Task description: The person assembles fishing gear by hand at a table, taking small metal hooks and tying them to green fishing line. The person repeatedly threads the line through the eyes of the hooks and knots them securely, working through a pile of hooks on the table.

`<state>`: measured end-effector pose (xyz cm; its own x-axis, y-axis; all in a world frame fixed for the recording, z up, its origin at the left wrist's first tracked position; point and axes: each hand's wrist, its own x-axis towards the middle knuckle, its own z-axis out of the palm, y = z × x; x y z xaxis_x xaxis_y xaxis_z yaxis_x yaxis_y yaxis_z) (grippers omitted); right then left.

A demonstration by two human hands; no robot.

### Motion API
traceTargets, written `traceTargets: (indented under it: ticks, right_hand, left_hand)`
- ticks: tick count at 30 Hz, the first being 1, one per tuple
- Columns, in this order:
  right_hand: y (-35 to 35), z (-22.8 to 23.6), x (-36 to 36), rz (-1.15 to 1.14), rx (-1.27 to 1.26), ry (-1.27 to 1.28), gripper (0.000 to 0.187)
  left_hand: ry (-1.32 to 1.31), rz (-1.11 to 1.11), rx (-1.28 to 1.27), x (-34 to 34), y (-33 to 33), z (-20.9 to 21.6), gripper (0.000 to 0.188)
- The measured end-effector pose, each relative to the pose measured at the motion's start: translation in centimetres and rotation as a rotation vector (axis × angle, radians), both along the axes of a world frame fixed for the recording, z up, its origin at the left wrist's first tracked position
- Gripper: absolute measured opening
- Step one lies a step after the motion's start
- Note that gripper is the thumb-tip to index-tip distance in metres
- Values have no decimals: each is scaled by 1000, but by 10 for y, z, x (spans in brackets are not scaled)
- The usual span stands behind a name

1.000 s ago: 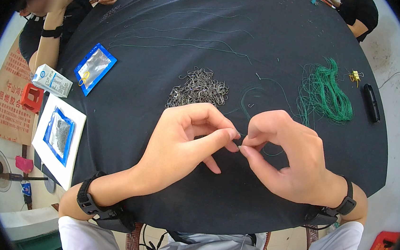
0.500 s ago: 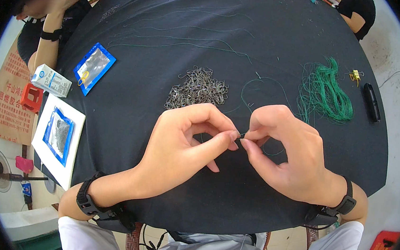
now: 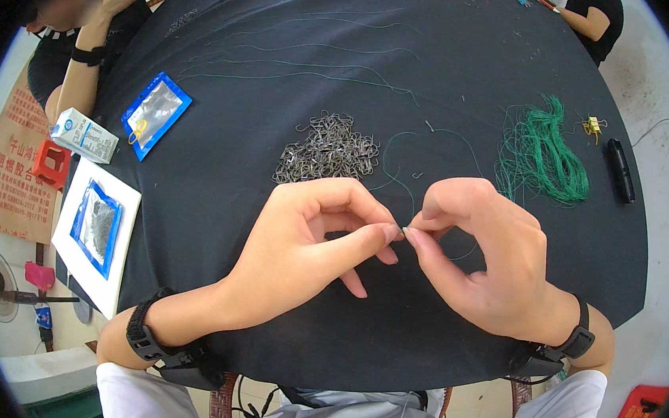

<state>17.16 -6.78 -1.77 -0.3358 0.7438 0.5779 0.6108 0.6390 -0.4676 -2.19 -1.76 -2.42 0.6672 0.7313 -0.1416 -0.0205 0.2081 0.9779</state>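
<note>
My left hand (image 3: 304, 242) and my right hand (image 3: 497, 263) meet over the near middle of the table, thumb and forefinger pinched on each. A tiny dark piece shows between the touching fingertips; its kind is too small to make out. Thin green fishing line (image 3: 412, 200) runs into the pinch from a loose loop on the cloth, and more of it curves below my right fingers. Just beyond my left hand lies a heap of metal fish hooks (image 3: 327, 154). One loose hook (image 3: 417, 176) rests apart from it, beyond the fingertips.
A green line bundle (image 3: 561, 161), yellow clip (image 3: 592, 126) and black marker (image 3: 621, 170) lie at right. Several line lengths stretch across the far black cloth (image 3: 475, 54). Blue-edged pouches (image 3: 156, 114), a carton (image 3: 85, 135) and a white board (image 3: 116, 269) are at left. Two people sit beyond.
My fingertips have drawn closer together, so less of the dark piece shows. The line's loop on the cloth has shifted a little left.
</note>
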Motion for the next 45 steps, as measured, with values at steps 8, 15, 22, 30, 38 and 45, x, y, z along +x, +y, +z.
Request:
traceTargets:
  ticks: [8,15,22,30,38,45]
  right_hand:
    - [1,3,2,14,48,-20,29]
    - [2,2,1,16,58,-29,29]
    - [1,2,1,18,29,-22,29]
    - [2,2,2,25,49,-39,30]
    - [2,3,3,19,51,-39,28]
    - [3,2,3,19,76,-31,27]
  left_hand:
    - [-27,7,-192,0,3,-1,12]
    - [-103,20,-296,-1,4,-2,13]
    - [-113,9,-229,-1,4,-6,10]
    - [-56,23,-199,-1,4,-4,9]
    - [0,16,-191,0,4,-2,9]
    - [-62,4,-228,0,4,-2,12]
